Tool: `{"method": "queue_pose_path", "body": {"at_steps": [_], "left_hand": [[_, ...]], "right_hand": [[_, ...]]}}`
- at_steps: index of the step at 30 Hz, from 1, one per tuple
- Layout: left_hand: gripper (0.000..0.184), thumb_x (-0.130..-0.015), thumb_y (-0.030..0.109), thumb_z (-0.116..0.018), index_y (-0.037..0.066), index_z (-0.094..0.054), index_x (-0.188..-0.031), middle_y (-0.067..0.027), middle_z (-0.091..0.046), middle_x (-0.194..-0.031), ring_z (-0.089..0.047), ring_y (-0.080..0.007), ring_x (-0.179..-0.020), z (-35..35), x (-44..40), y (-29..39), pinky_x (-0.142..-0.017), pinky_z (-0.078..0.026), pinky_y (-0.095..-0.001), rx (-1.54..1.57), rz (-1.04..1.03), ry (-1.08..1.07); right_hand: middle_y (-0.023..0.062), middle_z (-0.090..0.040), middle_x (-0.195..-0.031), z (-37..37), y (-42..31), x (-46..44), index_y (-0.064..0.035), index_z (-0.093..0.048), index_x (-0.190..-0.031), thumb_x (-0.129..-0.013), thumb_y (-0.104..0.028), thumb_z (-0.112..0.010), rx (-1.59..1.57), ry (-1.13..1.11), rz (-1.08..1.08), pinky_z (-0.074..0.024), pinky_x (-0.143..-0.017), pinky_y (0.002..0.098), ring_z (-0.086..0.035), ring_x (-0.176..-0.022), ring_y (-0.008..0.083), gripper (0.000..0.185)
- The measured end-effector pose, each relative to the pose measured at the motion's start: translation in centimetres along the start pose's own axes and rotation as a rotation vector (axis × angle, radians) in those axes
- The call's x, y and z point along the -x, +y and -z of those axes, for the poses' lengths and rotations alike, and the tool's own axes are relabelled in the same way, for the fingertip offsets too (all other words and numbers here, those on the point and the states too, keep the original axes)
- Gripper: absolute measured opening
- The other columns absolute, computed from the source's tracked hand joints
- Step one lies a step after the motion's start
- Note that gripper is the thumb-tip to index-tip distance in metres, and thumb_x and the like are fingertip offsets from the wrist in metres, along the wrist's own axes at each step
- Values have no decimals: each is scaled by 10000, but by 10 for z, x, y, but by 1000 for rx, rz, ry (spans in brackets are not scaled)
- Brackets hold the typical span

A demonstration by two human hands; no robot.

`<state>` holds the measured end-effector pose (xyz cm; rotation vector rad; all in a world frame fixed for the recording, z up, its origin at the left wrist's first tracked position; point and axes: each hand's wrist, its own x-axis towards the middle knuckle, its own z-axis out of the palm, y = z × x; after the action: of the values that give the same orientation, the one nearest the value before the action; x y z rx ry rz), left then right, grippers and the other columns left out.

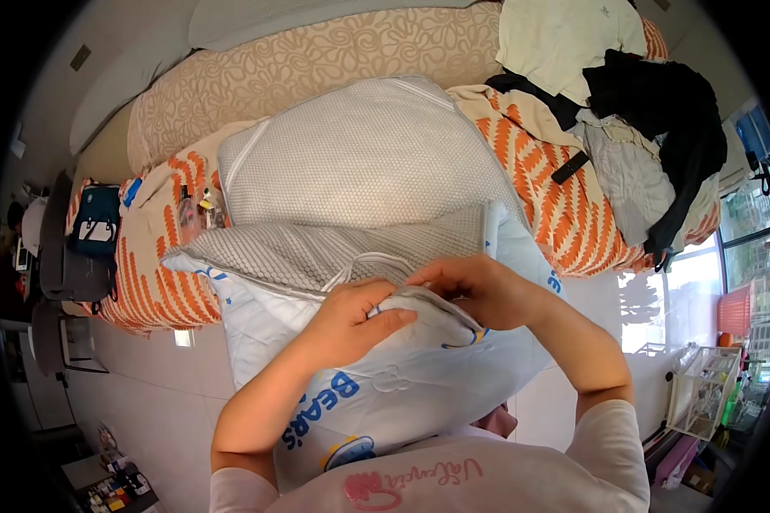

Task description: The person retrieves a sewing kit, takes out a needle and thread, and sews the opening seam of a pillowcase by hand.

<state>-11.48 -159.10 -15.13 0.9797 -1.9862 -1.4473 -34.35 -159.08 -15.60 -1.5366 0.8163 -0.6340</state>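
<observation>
A large quilted mattress pad (402, 368) lies partly across the sofa and partly over my lap. Its pale blue side carries "BEAR'S" lettering; the underside is grey mesh (368, 162), with pale bands across the far corners. The near part is folded back, so both sides show. My left hand (355, 316) is closed on a bunched edge of the pad, thumb on top. Close by on the right, my right hand (479, 291) has its fingers bent around the same edge; some fingertips are hidden behind the fabric.
The sofa has an orange-and-cream cover (145, 265). A remote control (571, 168), a black garment (659, 94) and a cream shirt (565, 43) lie on its right. On the left are a dark teal bag (96, 221) and small bottles (207, 205). A white rack (701, 393) stands right.
</observation>
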Motion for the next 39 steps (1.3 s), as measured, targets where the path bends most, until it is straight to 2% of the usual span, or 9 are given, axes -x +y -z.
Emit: {"method": "queue_pose_path", "body": {"at_steps": [2, 13, 21, 23, 25, 27, 31, 35, 39], "left_hand": [[165, -860, 155, -642, -5, -636, -902, -58, -617, -744, -559, -108, -655, -1, 1, -2, -593, -441, -257, 54, 44, 20], [264, -948, 193, -537, 2, -611, -1113, -20, -652, -940, -573, -66, -821, -3, -13, 9, -709, -464, -211, 612, 204, 199], [280, -935, 225, -572, 1, -625, -1094, -32, -656, -949, -577, -69, -818, 7, -22, 8, -713, -470, -221, 478, 216, 241], [283, -934, 235, -575, 0, -629, -1083, -38, -660, -945, -586, -74, -806, 9, -25, 5, -703, -475, -224, 530, 260, 320], [284, -935, 242, -576, 0, -633, -1072, -46, -665, -944, -596, -81, -793, 10, -29, 3, -694, -482, -226, 660, 251, 405], [284, -937, 247, -572, 3, -630, -1071, -53, -667, -950, -606, -89, -795, 10, -29, 1, -697, -488, -229, 711, 204, 441], [282, -940, 250, -564, 7, -622, -1070, -55, -667, -950, -612, -93, -808, 8, -30, 0, -703, -495, -230, 780, 193, 522], [276, -942, 243, -561, 3, -614, -1066, -58, -667, -947, -614, -92, -803, 7, -30, -2, -696, -496, -231, 795, 215, 606], [265, -944, 229, -555, -2, -611, -1062, -64, -668, -944, -616, -94, -783, 8, -25, -12, -687, -498, -233, 703, 215, 586]], "right_hand": [[152, -655, -953, 4, -11, 4, -52, -584, -1153, -792, 48, -627, -133, -41, -168, -496, -698, 323, -608, -751, 260, 377], [28, -574, -993, -40, -8, -6, -150, -679, -846, -585, -96, -763, 1036, 955, 766, -411, -725, 352, -535, -891, 232, 280], [66, -605, -1049, -45, -27, 30, -147, -615, -893, -655, -30, -715, 837, 676, 968, -431, -704, 368, -540, -921, 241, 283], [191, -643, -915, -52, -37, 71, -113, -419, -910, -853, -119, -619, 121, 665, 805, -483, -519, 352, -573, -608, 278, 209], [90, -599, -683, -38, -52, 115, -90, -404, -880, -1019, -269, -345, -389, 989, 658, -450, -415, 212, -525, -485, 149, 233], [58, -543, -692, 6, -46, 175, -39, -506, -921, -1007, -189, -397, -1016, 1367, 680, -568, -597, 211, -552, -606, 127, 205], [308, -539, -1164, 91, 92, 398, 155, -492, -964, -980, -95, -406, -852, 1352, 804, -413, -1060, 430, -504, -1174, 383, 265], [298, -593, -1077, 87, 141, 482, 174, -517, -1032, -924, -88, -445, -204, 2389, 329, -515, -932, 382, -609, -1025, 346, 293], [228, -662, -818, 83, 163, 530, 136, -586, -934, -886, -84, -424, 197, 2738, -149, -572, -661, 319, -667, -735, 298, 278]]}}
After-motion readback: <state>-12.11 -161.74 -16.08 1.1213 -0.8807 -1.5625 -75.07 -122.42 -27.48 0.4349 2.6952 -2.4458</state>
